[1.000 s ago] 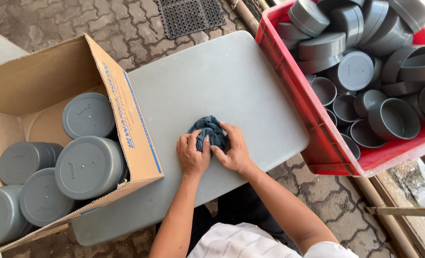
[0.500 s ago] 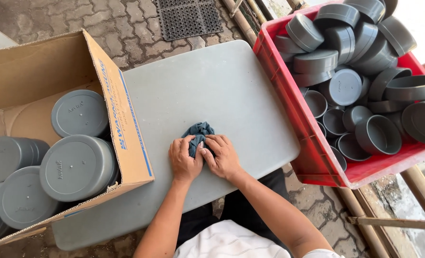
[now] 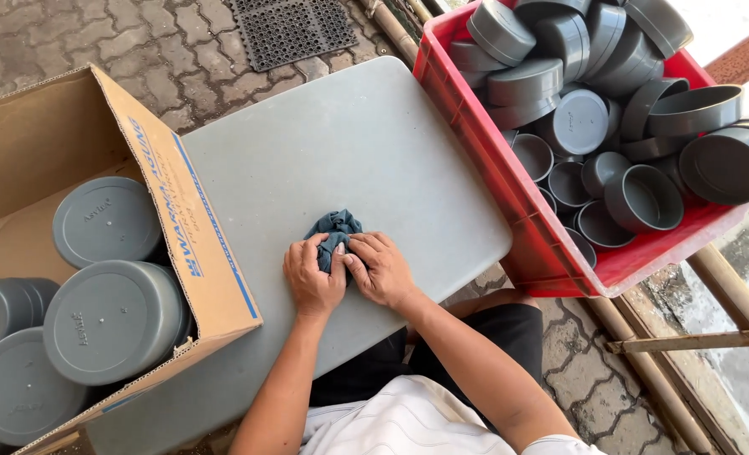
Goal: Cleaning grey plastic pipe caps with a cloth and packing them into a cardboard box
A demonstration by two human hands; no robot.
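Observation:
A crumpled dark teal cloth [image 3: 334, 229] lies on the grey table top [image 3: 349, 143] near its front edge. My left hand [image 3: 311, 276] and my right hand [image 3: 379, 270] are side by side, and both grip the near part of the cloth with curled fingers. The far part of the cloth sticks out beyond my fingertips.
An open cardboard box [image 3: 172, 202] at the left holds several stacked grey round caps [image 3: 109, 316]. A red plastic crate [image 3: 484, 160] at the right is full of loose grey caps [image 3: 640, 198]. Paved ground, a black drain mat [image 3: 294, 29] and bamboo poles [image 3: 695, 341] surround the table.
Both hands stay on the cloth and have bunched it slightly. The view has shifted a little; nothing else has moved.

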